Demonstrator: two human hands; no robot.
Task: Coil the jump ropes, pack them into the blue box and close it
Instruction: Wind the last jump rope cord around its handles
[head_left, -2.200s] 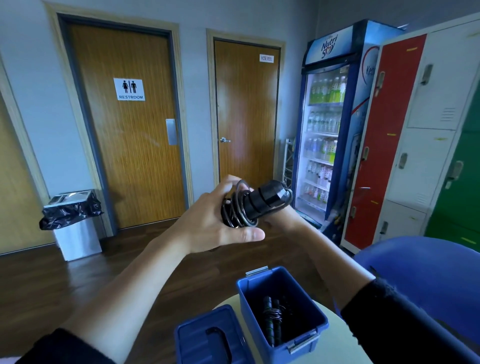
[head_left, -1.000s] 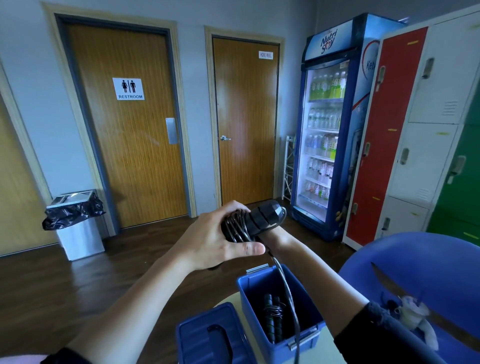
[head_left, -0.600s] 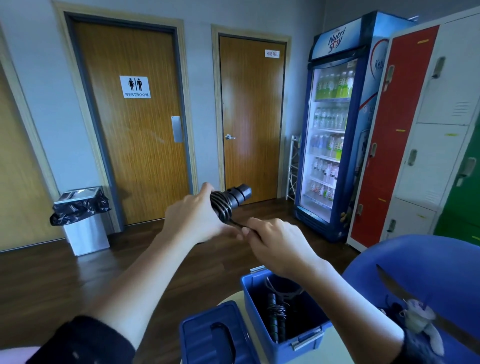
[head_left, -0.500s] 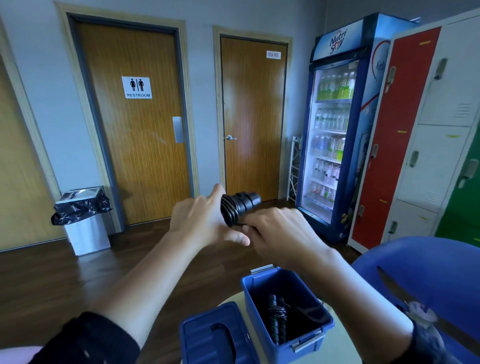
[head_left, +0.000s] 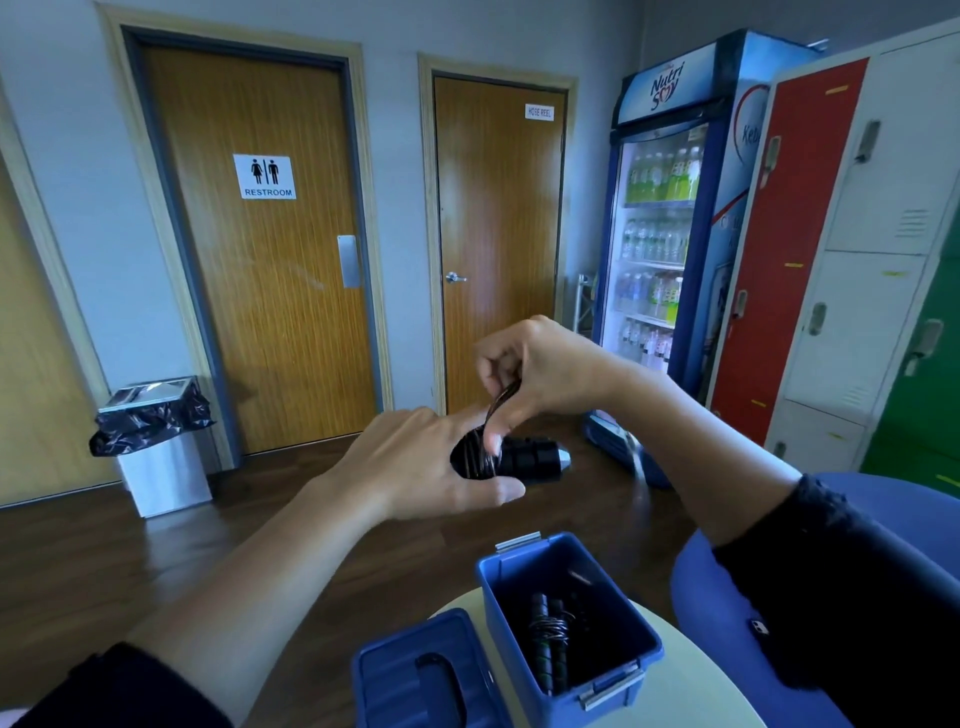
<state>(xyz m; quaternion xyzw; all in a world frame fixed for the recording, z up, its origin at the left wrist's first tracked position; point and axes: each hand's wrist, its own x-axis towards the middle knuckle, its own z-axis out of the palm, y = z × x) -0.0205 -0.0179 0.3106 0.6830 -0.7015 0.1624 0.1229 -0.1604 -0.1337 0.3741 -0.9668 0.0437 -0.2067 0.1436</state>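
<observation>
My left hand (head_left: 415, 467) grips the black handles of a jump rope (head_left: 524, 458), held level in front of me with cord wound around them. My right hand (head_left: 540, 369) is raised just above, pinching the loose cord between thumb and fingers. A blurred stretch of cord hangs down to the right. Below, the open blue box (head_left: 613, 670) stands on a pale round table (head_left: 691, 696); one coiled black jump rope (head_left: 550, 639) lies inside. The blue lid (head_left: 395, 680) with a black handle lies left of the box.
A blue chair back (head_left: 727, 587) rises at the right by the table. Further off stand a drinks fridge (head_left: 670, 218), red, white and green lockers (head_left: 852, 249), two wooden doors, and a bin (head_left: 161, 441) with a black liner on the dark wood floor.
My right hand has risen from beside the handles to above them, carrying the cord up and over. The handles have dropped slightly lower and point right.
</observation>
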